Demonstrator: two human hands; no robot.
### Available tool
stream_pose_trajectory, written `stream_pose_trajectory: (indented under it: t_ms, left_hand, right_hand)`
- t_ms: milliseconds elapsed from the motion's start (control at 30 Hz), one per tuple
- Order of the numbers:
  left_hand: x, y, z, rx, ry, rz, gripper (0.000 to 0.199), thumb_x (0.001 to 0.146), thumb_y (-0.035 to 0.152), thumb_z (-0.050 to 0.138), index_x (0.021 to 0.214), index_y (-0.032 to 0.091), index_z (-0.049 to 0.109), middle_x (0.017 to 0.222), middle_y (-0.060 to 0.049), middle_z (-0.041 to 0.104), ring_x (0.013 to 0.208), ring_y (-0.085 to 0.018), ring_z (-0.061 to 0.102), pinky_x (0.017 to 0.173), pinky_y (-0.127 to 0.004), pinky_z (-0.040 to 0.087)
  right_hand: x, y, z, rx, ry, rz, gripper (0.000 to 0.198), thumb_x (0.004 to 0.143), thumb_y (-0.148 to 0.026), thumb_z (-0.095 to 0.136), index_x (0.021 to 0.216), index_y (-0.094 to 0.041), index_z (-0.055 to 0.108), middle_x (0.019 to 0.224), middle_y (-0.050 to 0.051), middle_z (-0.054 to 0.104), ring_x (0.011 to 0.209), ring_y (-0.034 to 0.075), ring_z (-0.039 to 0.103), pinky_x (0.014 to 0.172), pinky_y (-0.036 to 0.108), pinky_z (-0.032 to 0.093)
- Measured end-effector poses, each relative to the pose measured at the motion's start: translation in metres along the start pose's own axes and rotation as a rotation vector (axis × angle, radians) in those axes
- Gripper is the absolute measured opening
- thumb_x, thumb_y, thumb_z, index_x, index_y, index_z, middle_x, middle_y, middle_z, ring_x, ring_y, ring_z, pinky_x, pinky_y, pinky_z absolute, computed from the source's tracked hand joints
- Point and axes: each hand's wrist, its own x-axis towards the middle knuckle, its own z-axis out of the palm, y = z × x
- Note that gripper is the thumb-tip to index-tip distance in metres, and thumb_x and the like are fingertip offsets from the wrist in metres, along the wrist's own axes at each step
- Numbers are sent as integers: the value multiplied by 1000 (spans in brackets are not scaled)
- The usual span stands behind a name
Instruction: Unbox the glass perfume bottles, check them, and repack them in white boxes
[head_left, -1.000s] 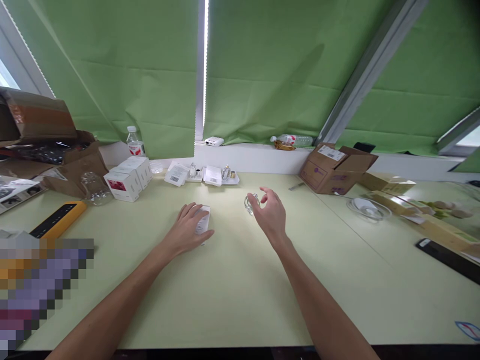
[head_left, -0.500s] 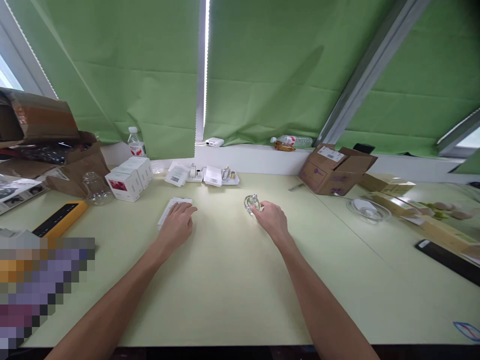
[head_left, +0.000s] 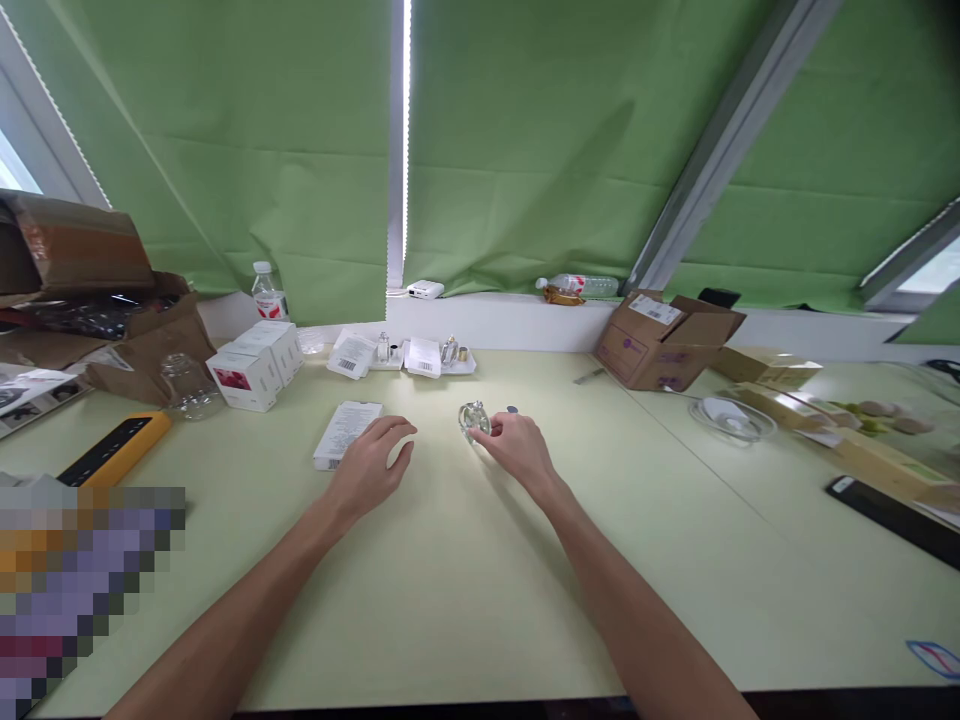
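Pinched between the thumb and fingers of my right hand (head_left: pixel 519 448) is a clear glass perfume bottle (head_left: pixel 472 420), its rounded body facing left. Just behind that hand, a small dark round cap (head_left: pixel 512 409) shows on the table. My left hand (head_left: pixel 373 464) holds nothing; its thumb and fingers are apart and curve toward the bottle. Beside and partly under the left hand, a flat white box (head_left: pixel 346 432) with printed text lies on the table, its right side covered by the hand.
White trays (head_left: pixel 456 368) with small bottles and caps stand at the back, near white boxes (head_left: pixel 244 378) and a clear plastic jar (head_left: pixel 187 385). An orange power strip (head_left: pixel 124 450) lies left. An open cardboard box (head_left: pixel 652 345) and a coiled cable (head_left: pixel 731 420) are right.
My left hand has come off the white box and moved right with its fingers apart. My right hand has carried the perfume bottle left, and the small dark cap now shows behind it.
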Motion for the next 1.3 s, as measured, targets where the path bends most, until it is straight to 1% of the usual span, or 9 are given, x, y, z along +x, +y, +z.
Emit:
stream_pose_trajectory:
  t_ms: [133,300,533,667,767,833,933,1067,1300]
  left_hand:
    - [-3,4,6,-80,-101,-31,32,93,32,38,120,27,54,126,-5,54,109,-22,57,91,-36,48]
    - [-7,8,13,-166,-167,-82,52,90,41,46,140,30,35,143,-7,41,114,-23,56,93,-36,47]
    - [-7,6,14,-131,-237,-109,65,87,51,49,144,30,26,147,-7,37,127,-26,46,100,-38,41]
    - [-6,6,14,-118,-210,-122,63,85,49,52,141,29,31,143,-8,41,121,-26,51,96,-38,44]
    - [-6,6,15,-126,-194,-123,58,87,45,52,139,30,33,141,-8,44,120,-26,52,94,-38,45]
    - [-6,7,15,-133,-191,-124,57,87,45,51,139,30,33,140,-7,45,121,-26,52,94,-38,45]
    - [-6,7,14,-133,-199,-130,57,87,46,50,139,30,33,140,-7,45,121,-26,51,94,-38,45]
    - [-7,5,14,-114,-215,-124,57,89,47,47,140,30,31,142,-7,44,123,-26,50,95,-39,44]
    - [-6,2,13,-84,-218,-123,56,90,44,46,141,30,29,145,-5,40,124,-26,48,98,-40,43]
  right_hand:
    - [-6,-11,4,91,-42,-136,38,79,-52,57,57,-20,52,57,1,60,54,15,54,53,26,34]
    - [-16,-26,4,167,-137,-287,38,80,-55,58,66,-19,60,66,2,65,60,15,58,57,26,37]
    - [-23,-32,2,356,-228,-379,33,93,-43,44,88,-22,70,78,1,70,60,13,57,59,24,41]
    - [-16,-24,3,295,-156,-342,30,93,-38,44,92,-23,70,84,3,71,68,15,60,65,27,44]
    - [-7,-12,4,181,6,-270,27,92,-34,46,95,-19,69,91,7,70,86,21,61,79,32,46]
    - [1,0,6,113,127,-223,27,90,-31,48,103,-16,66,104,10,68,103,24,56,93,37,41]
    - [11,22,11,42,190,-115,40,88,-29,49,124,-11,55,121,14,61,118,26,48,100,38,37]
    - [20,46,20,-46,112,-21,54,86,-24,49,138,-9,41,137,15,50,129,26,39,108,37,30]
    - [26,53,22,-21,26,-29,33,87,-22,47,115,-17,63,116,10,66,113,24,56,98,32,38]
